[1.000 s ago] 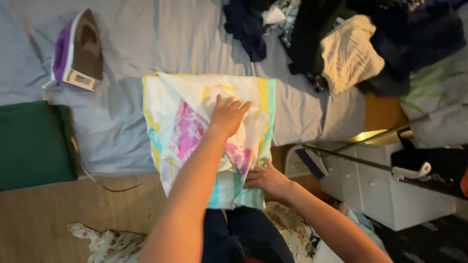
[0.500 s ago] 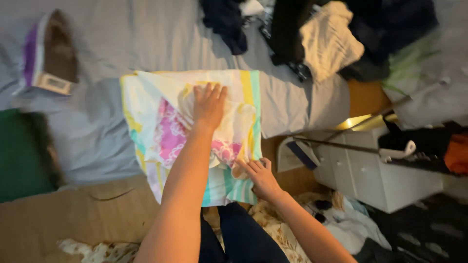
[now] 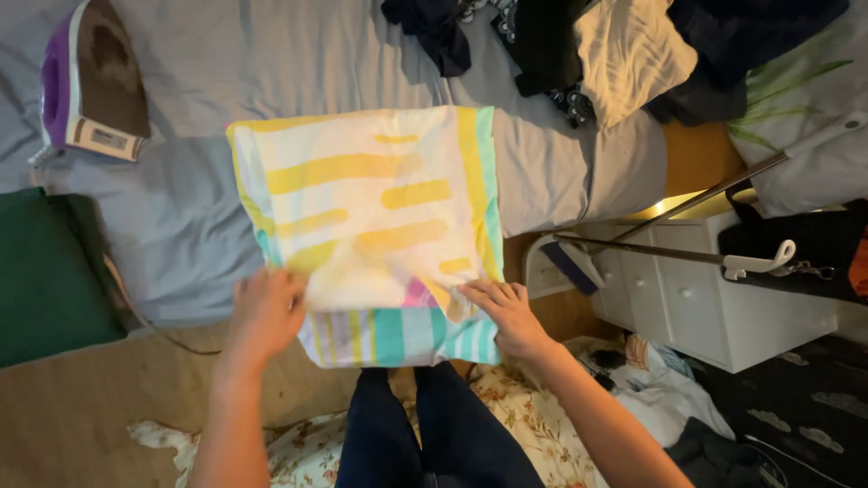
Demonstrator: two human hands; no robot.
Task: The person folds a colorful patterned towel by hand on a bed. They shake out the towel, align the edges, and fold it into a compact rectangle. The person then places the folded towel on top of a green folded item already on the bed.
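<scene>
A folded cloth [image 3: 371, 208], white with yellow stripes and teal and purple bands at its near end, lies flat on the grey-covered ironing surface [image 3: 561, 172]. My left hand [image 3: 267, 312] grips the cloth's near left edge. My right hand [image 3: 506, 312] rests on its near right corner, fingers spread over the fabric. The cloth's near end hangs over the surface's front edge above my dark trousers.
A purple and white iron [image 3: 90, 86] stands at the far left. A dark green pad [image 3: 50, 271] lies left. Piled clothes [image 3: 615, 45] sit at the back right. White drawers [image 3: 723, 298] and a metal rod [image 3: 696, 194] stand right. Floral fabric [image 3: 524, 416] covers the floor.
My left hand has drawn back from the cloth's middle to its near left edge. The pink patterned face is now covered by a yellow-striped layer. The view has shifted slightly.
</scene>
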